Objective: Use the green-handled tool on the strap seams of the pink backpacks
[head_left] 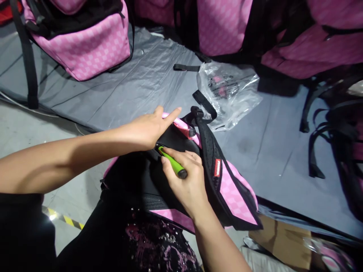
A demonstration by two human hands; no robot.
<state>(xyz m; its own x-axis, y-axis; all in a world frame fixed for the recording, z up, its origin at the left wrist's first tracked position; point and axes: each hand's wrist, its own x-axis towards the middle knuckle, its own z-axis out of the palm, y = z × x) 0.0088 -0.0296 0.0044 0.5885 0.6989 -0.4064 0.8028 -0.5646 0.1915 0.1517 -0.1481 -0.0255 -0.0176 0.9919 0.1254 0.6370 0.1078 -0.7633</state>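
A black and pink checkered backpack lies tilted across my lap and the table's edge, its black back panel and straps towards me. My left hand grips its upper pink edge, one finger stretched out and the others partly hidden. In my right hand is a slim green-handled tool with a black end. The tool's far tip meets the black panel just below my left wrist, where its working end is hidden. On the near strap sits a small red label.
A grey-covered table spans the view. On it lie a clear plastic bag with small dark and pink pieces, a pink backpack at left, and more along the back. Loose black straps hang at right. A cardboard box stands below.
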